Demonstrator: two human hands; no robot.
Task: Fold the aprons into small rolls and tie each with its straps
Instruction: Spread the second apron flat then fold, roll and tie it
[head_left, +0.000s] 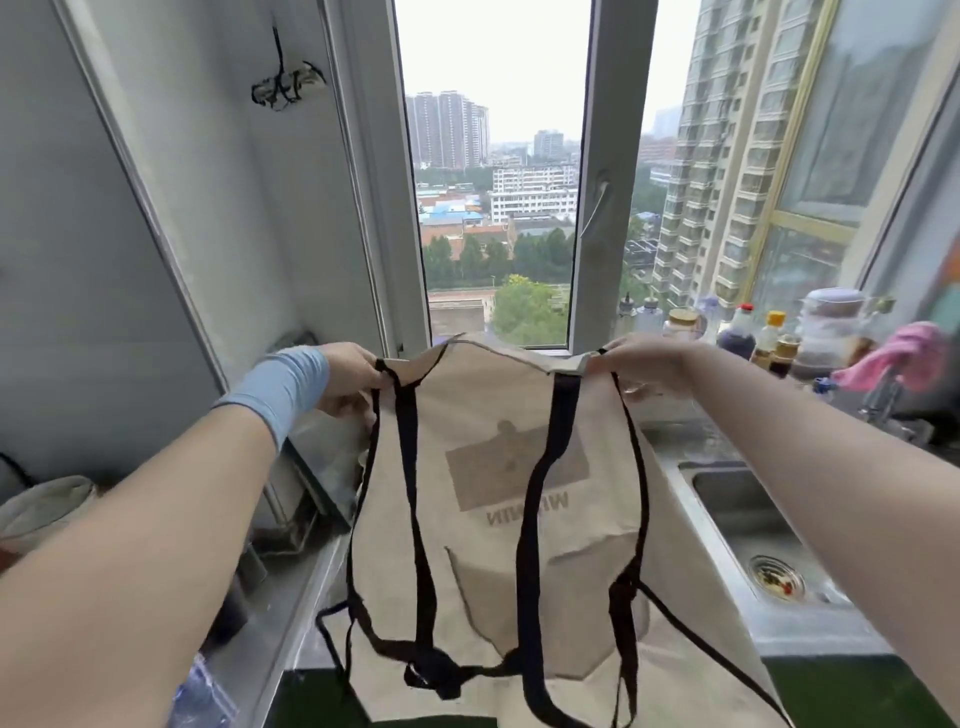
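Head view: holding a beige apron up in the air by its two top corners, in front of an open window. Gripping the upper left corner with the left hand, fingers curled round cloth and strap, a blue sleeve over the wrist. Pinching the upper right corner with the right hand. Hanging spread and unfolded between both hands, over the front edge of the steel bench and partly covering the left rim of the sink. With mirrored lettering and a dark block print showing through the cloth. With black straps dangling in long loops down the near face, bunched in a tangle near the bottom. Beyond the sink, against the glass, a row of bottles and a pink cloth.
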